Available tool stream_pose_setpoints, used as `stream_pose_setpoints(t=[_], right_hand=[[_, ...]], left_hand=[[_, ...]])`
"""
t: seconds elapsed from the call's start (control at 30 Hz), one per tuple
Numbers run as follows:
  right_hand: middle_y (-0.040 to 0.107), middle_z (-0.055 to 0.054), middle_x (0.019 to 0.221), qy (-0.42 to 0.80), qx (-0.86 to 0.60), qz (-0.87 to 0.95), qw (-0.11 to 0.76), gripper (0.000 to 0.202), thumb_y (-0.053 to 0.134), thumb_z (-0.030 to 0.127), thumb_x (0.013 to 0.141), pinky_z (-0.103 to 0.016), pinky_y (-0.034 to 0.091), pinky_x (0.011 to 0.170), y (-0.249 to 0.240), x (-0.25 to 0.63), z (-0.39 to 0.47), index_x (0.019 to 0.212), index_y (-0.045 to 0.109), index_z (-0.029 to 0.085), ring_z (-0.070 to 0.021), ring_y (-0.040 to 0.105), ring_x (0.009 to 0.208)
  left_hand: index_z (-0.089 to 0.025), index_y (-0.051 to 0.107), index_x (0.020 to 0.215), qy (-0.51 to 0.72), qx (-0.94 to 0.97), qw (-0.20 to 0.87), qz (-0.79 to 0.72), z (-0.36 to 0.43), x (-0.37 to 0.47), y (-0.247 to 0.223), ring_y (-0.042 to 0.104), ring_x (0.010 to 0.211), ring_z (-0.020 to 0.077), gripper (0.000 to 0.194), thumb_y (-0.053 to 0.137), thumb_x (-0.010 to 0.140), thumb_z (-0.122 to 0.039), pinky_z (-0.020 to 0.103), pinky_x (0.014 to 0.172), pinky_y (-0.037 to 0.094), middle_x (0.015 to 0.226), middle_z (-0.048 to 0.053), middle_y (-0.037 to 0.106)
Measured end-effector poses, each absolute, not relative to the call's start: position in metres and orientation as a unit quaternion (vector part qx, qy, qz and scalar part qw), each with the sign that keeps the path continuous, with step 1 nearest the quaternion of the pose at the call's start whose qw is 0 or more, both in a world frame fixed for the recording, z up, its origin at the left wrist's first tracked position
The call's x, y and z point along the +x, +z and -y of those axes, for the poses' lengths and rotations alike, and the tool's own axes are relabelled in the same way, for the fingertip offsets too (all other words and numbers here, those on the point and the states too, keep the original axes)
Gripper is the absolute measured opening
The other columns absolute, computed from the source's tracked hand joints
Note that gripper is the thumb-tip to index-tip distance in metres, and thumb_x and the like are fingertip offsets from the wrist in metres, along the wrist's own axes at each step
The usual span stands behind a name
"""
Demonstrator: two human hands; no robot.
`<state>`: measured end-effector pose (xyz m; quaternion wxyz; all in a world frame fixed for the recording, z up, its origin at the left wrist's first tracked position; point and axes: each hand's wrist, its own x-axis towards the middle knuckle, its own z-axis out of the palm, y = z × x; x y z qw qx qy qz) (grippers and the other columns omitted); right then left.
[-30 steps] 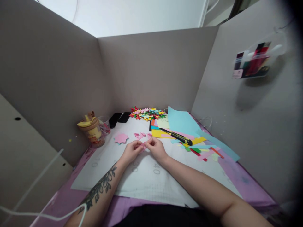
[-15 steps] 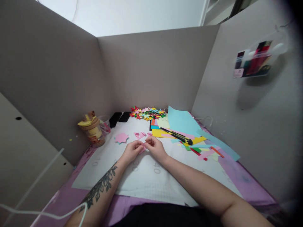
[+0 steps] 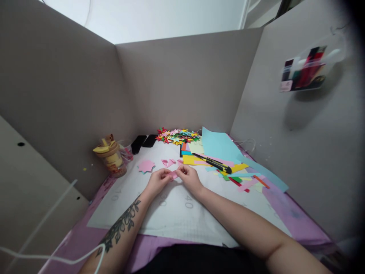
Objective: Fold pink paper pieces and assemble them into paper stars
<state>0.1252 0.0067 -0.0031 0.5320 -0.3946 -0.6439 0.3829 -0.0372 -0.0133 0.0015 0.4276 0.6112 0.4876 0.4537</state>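
Observation:
A small piece of pink paper (image 3: pixel 174 174) is stretched between my two hands over the white sheet (image 3: pixel 173 217). My left hand (image 3: pixel 158 180) pinches its left end, and my right hand (image 3: pixel 189 179) pinches the right end. Just beyond the fingertips lie several folded pink paper pieces (image 3: pixel 170 163). Left of them is a pink scalloped paper shape (image 3: pixel 146 166) on top of a bluish one.
A yellow-and-black utility knife (image 3: pixel 216 164) rests on coloured paper strips at the right. Folded paper stars (image 3: pixel 178 137) are heaped at the back. A tumbler (image 3: pixel 112 158) stands left, near two black flat objects (image 3: pixel 144 141). Grey panels surround the desk.
My hands have drawn slightly apart, so more of the pink paper shows between the fingers. The other things lie as before.

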Motion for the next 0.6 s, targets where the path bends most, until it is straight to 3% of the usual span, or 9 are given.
stream_pose_setpoints(t=[0.6], right_hand=[[0.051,0.002,0.061,0.398,-0.4,0.638,0.524,0.018,0.056,0.032,0.073,-0.023,0.037,0.057,-0.0047,0.1269,-0.0079,0.064,0.054,0.016,-0.0122,0.045,0.059]], left_hand=[[-0.013,0.06,0.088,0.436,0.606,0.429,-0.508,0.0118,-0.0378,-0.0004,0.053,0.051,0.0094,0.03,0.067,0.068,-0.033,0.018,0.048,0.036,0.061,-0.001,0.061]])
